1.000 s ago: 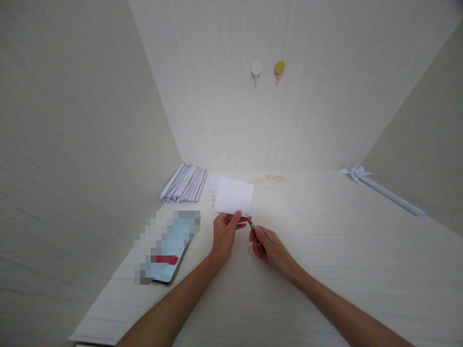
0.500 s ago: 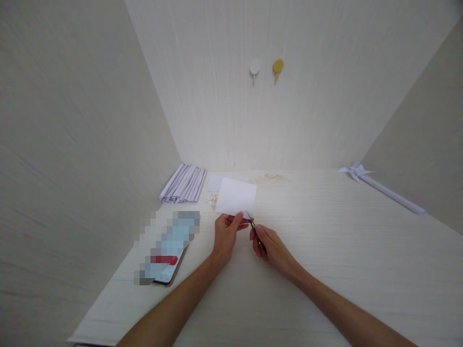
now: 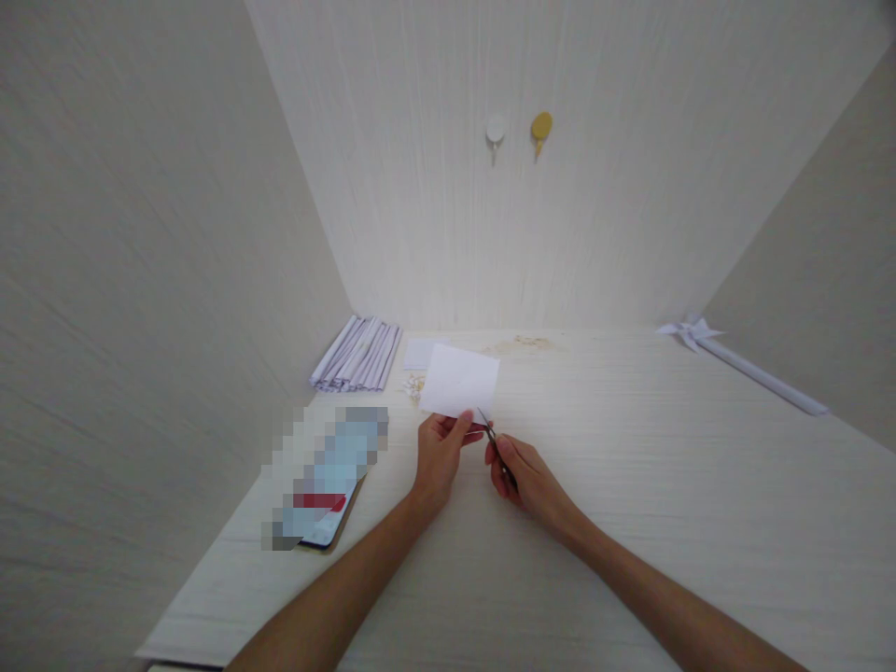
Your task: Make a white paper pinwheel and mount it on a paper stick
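Observation:
My left hand [image 3: 440, 454] pinches the near edge of a small white sheet of paper [image 3: 460, 381], holding it tilted above the pale wooden desk [image 3: 630, 467]. Just to its right, my right hand [image 3: 524, 476] is closed round a small pair of scissors [image 3: 488, 431]. The blades point up and left, and their tips meet the paper's lower right edge.
A phone [image 3: 323, 476] lies to the left of my left arm. A bundle of rolled white paper sticks [image 3: 357, 353] lies at the back left, with another white sheet [image 3: 420, 353] and small scraps [image 3: 413, 385] beside it. A paper pinwheel on a stick [image 3: 735, 359] rests at the right wall. Two wall hooks [image 3: 518, 131] hang above.
The paper and both hands have shifted slightly right and a little away; the scissors stay at the paper's lower right edge.

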`<state>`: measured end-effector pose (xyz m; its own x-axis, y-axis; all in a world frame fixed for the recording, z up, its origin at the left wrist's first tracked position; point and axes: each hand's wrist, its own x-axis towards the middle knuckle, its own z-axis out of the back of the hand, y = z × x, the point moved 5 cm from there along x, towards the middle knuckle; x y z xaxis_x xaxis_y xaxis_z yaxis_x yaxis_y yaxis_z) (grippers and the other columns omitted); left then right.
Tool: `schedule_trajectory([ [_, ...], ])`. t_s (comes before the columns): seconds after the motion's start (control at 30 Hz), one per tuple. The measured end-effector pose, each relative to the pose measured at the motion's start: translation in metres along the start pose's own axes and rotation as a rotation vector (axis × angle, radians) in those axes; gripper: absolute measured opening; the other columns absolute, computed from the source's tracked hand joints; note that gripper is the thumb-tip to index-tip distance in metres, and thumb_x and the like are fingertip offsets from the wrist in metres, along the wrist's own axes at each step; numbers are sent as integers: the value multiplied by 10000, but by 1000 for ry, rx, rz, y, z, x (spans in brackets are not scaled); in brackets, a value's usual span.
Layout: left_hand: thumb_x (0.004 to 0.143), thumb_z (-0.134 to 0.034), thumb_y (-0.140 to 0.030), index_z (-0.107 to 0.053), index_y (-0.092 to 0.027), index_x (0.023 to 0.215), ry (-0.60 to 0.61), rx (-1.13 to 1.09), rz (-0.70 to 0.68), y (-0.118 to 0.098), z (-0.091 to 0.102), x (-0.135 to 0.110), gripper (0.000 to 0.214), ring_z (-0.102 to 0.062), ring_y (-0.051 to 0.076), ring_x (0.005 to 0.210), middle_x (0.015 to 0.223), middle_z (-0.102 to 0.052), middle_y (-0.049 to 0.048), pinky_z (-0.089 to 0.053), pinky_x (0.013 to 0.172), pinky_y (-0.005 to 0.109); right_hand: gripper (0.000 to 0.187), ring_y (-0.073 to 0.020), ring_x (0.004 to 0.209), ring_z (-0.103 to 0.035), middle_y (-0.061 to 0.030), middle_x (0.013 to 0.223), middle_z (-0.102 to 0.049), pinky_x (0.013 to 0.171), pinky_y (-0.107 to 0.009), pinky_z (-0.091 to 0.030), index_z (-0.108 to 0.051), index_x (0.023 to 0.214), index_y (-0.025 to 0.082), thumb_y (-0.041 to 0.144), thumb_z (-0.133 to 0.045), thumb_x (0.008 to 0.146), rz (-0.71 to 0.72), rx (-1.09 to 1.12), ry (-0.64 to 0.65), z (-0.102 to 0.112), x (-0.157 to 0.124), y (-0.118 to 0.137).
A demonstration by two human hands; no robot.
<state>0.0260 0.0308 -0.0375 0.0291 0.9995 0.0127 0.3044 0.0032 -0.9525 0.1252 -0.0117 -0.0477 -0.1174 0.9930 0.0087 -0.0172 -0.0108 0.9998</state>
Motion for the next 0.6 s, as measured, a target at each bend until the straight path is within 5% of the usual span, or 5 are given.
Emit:
schedule_trajectory([
  [0.6,613,-598,-295,-573,-83,661,-1,-15,17,3,0,0,219,-616,166,610,603,-646,65,-491,593,276,346,-65,344,-316,63,388,-386,340,-172,-239,-411,617,184,422,-256,815,22,-99,-28,2,0,0],
])
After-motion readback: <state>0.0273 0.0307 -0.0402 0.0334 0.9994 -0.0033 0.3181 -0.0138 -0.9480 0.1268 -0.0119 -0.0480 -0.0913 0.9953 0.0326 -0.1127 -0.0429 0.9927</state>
